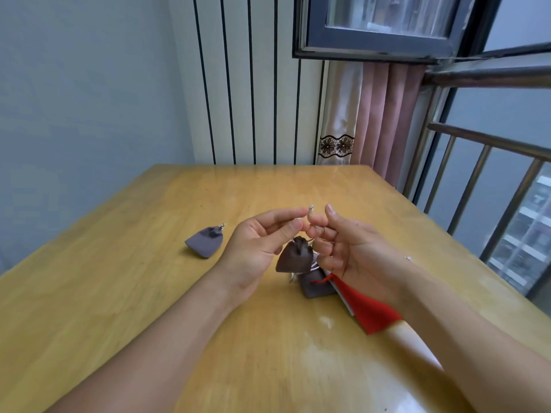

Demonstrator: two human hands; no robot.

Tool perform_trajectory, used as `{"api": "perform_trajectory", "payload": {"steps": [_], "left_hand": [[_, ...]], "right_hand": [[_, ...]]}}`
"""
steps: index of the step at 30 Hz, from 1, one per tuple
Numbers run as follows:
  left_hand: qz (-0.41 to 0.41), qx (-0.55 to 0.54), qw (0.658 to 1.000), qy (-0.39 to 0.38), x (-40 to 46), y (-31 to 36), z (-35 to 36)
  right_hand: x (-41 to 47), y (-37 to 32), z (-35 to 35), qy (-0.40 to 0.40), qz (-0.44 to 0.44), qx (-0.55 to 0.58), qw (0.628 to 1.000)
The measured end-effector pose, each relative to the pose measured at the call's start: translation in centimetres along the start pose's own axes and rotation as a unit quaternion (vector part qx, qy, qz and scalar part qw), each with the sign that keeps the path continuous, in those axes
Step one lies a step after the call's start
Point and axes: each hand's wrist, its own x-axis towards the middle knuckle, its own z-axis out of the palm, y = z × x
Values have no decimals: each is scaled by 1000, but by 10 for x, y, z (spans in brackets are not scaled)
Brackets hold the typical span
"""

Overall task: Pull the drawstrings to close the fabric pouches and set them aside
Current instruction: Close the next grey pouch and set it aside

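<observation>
A small brown fabric pouch [295,259] hangs above the wooden table [149,278], its mouth gathered tight. My left hand [259,242] pinches its pale drawstring between thumb and forefinger. My right hand [346,245] pinches the same string from the other side, fingers curled round it. A grey pouch [205,242] with its mouth gathered lies on the table to the left, apart from both hands. Under the hanging pouch lies another grey-brown pouch [316,286], and beside it a red pouch [366,308] partly hidden by my right forearm.
The table meets a striped wall [253,99] at the back. A pink curtain [384,114], a window frame and a metal railing [492,180] stand to the right. Bare tabletop stretches along the left and near sides.
</observation>
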Motion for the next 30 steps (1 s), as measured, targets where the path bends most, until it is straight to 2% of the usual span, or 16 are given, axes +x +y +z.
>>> {"api": "perform_trajectory", "payload": {"steps": [3, 8, 12, 17, 25, 30], "left_hand": [[24, 23, 999, 32, 1, -1, 2], [-35, -50, 996, 62, 3, -3, 0], [-43, -56, 994, 83, 1, -6, 5], [-34, 53, 996, 64, -3, -9, 9], [-51, 43, 998, 1, -5, -9, 9], [-29, 76, 996, 19, -6, -10, 11]], "right_hand": [[-1, 0, -2, -8, -21, -20, 1000], [3, 2, -5, 21, -64, -64, 996], [2, 5, -4, 31, -110, -136, 984], [0, 4, -5, 12, -221, -303, 927], [2, 2, -6, 80, -168, -265, 946], [2, 1, -6, 61, -134, -239, 960]]}}
